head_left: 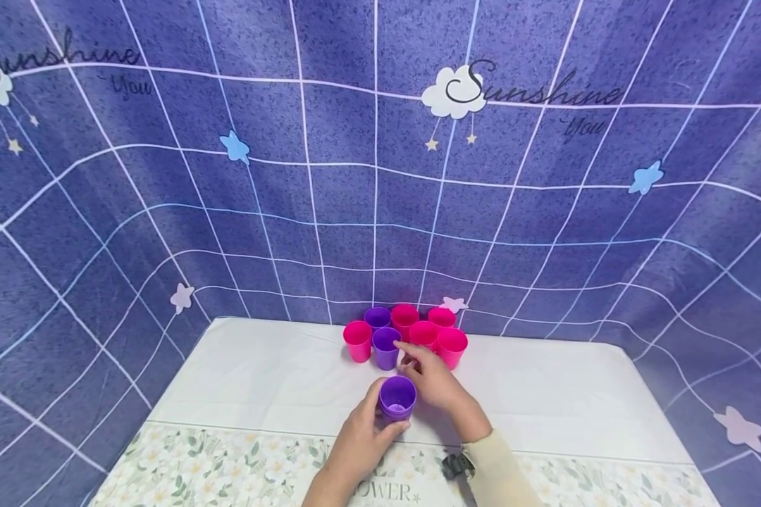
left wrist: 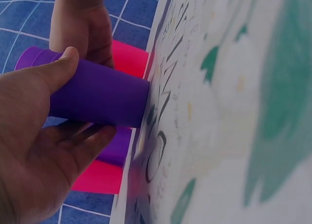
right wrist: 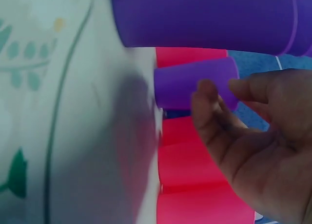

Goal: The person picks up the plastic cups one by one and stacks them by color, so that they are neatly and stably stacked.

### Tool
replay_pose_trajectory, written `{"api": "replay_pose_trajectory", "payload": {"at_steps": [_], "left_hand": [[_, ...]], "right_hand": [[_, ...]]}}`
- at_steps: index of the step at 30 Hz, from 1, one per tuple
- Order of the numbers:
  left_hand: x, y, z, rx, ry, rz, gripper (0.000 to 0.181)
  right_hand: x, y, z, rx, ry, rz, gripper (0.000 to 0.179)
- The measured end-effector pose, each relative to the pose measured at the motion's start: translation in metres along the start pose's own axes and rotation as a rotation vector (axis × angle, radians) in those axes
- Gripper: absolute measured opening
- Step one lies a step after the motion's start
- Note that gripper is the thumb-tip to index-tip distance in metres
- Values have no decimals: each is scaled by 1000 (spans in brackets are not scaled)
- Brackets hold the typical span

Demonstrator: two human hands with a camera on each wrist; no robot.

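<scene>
My left hand (head_left: 363,429) grips an upright stack of purple cups (head_left: 397,401), its thumb on the near side. In the left wrist view extra rims show at the top of this purple stack (left wrist: 102,94). Just beyond it, my right hand (head_left: 432,374) is at a single purple cup (head_left: 385,352) in the front of a group. One fingertip touches or nearly touches that cup's rim, and other fingers bend in front of its side in the right wrist view, without a clear grip on the purple cup (right wrist: 180,87).
Pink cups stand around it: one at the left (head_left: 358,343), several at the right (head_left: 453,348). Another purple cup (head_left: 378,318) is behind. The white table (head_left: 266,380) has a floral front strip (head_left: 228,461). A blue gridded curtain (head_left: 355,190) encloses the back and sides.
</scene>
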State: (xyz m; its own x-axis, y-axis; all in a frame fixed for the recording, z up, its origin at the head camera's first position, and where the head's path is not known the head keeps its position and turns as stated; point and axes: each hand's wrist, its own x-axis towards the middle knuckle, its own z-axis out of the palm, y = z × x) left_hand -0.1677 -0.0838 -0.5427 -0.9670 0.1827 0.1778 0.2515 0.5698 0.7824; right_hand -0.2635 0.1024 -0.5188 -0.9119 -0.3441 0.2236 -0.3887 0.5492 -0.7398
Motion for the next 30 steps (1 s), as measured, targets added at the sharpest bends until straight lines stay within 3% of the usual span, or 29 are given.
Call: {"api": "replay_pose_trajectory", "payload": {"at_steps": [5, 10, 20, 30], "left_hand": [[0, 0, -1, 0, -10, -3, 81], [-1, 2, -1, -12, -17, -22, 82], [0, 1, -1, 1, -1, -9, 82], [-2, -1, -1, 9, 9, 9, 87]], "right_hand": [[0, -1, 5, -62, 75, 13, 31], [-1, -2, 7, -85, 101, 24, 9], [-1, -1, 10, -93, 106, -63, 6], [-2, -2, 4, 43, 76, -102, 18]]}}
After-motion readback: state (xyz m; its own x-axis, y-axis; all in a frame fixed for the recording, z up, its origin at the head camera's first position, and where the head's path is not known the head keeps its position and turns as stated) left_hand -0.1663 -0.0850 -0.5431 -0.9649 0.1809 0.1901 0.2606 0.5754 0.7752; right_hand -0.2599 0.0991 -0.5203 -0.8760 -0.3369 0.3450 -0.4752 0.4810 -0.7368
